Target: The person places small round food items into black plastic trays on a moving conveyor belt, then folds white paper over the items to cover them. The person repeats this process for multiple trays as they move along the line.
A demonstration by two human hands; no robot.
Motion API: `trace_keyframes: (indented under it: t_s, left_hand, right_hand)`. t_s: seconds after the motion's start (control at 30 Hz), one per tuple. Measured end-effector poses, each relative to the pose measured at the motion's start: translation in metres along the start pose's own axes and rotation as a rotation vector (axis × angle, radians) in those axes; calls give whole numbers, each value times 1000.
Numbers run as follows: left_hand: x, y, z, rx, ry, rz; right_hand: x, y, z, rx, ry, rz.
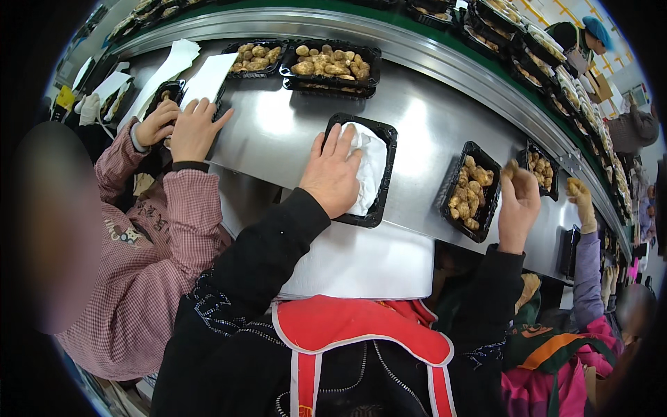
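My left hand lies with its fingers stretched out over a crumpled white liner. It presses the liner into a black plastic tray on the steel table in front of me. To the right, my right hand is raised and pinches a small brown mushroom-like piece between thumb and fingers. Just left of that hand, another black tray holds a heap of brown and cream knobbly pieces of the same look.
A stack of white sheets sits at the near edge. Filled trays line the table's far side below a metal rail. At left, a co-worker's hands hover by a tray; at right, another's gloved hand reaches in.
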State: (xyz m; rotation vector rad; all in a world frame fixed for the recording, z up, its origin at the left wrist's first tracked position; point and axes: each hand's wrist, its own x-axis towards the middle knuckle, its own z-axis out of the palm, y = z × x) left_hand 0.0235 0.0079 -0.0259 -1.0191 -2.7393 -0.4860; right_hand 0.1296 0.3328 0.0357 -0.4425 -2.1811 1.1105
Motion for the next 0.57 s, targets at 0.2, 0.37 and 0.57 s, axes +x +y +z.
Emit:
trace_keyframes:
  t_s: [0.2,0.37,0.57]
  left_hand:
    - [4,-1,0,-10,-22,-3]
    - [4,-2,1,8,-5,3]
    - [2,-3,4,-8,-33,-22]
  right_hand:
    - [-33,-84,104,-206,-280,-526]
    - [-40,-79,164,-514,-367,-702]
    - [-35,-64,184,-725,-484,-663]
